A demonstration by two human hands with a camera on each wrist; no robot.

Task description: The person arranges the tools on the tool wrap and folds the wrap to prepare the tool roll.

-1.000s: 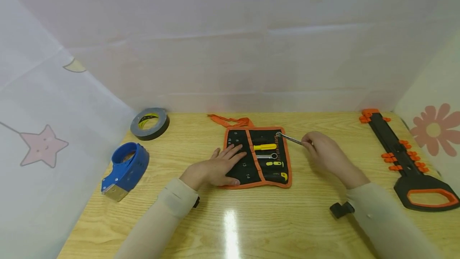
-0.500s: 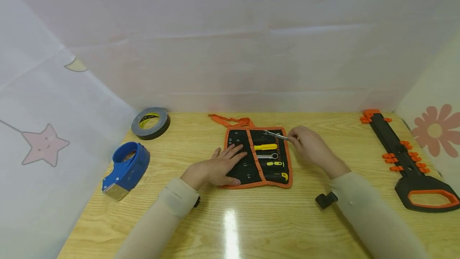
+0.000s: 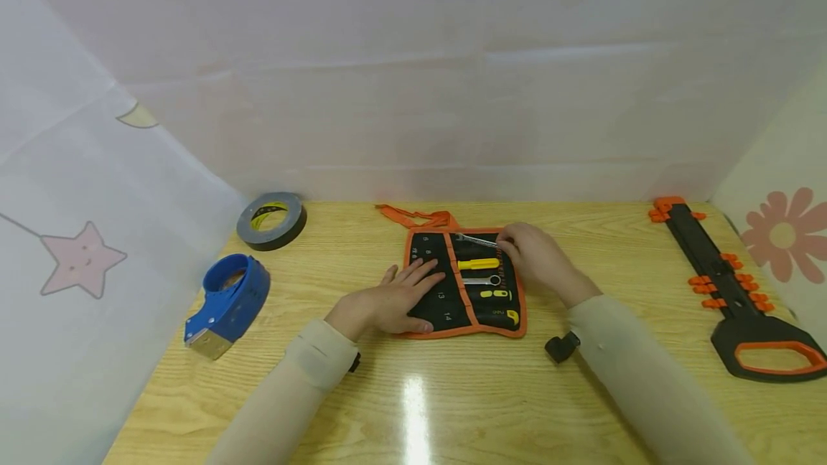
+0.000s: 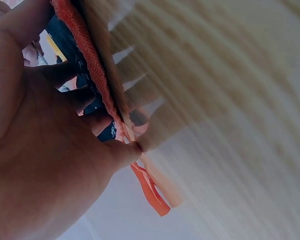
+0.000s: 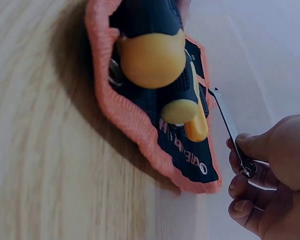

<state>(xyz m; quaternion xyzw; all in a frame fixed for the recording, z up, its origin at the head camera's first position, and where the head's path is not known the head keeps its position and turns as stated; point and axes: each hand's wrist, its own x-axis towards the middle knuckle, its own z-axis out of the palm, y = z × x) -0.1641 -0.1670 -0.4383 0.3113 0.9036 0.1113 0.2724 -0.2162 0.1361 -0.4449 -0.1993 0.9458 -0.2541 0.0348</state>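
Observation:
A black tool pouch [image 3: 441,316] with orange edging lies spread on the wooden table. My left hand [image 3: 394,301] rests flat on its left half, fingers straight and spread. Between thumb and fingers, my right hand [image 3: 535,255] pinches the ring end of a combination wrench [image 5: 229,122]. The wrench's open end is at the orange pocket band, near the pouch's upper part in the head view. Below it a yellow-handled tool [image 3: 478,264], a second wrench [image 3: 483,280] and black-and-yellow tools [image 5: 155,60] sit in the pockets.
An orange tie strap [image 3: 413,218] trails from the pouch's far edge. To the left are a roll of grey tape [image 3: 270,222] and a blue tape dispenser [image 3: 227,303]. A black tool with orange clips [image 3: 723,271] lies at the right.
My right hand has moved left with the wrench, from beyond the pouch's right edge to over it; the wrench's open end has reached the pocket band. The left hand has stayed put.

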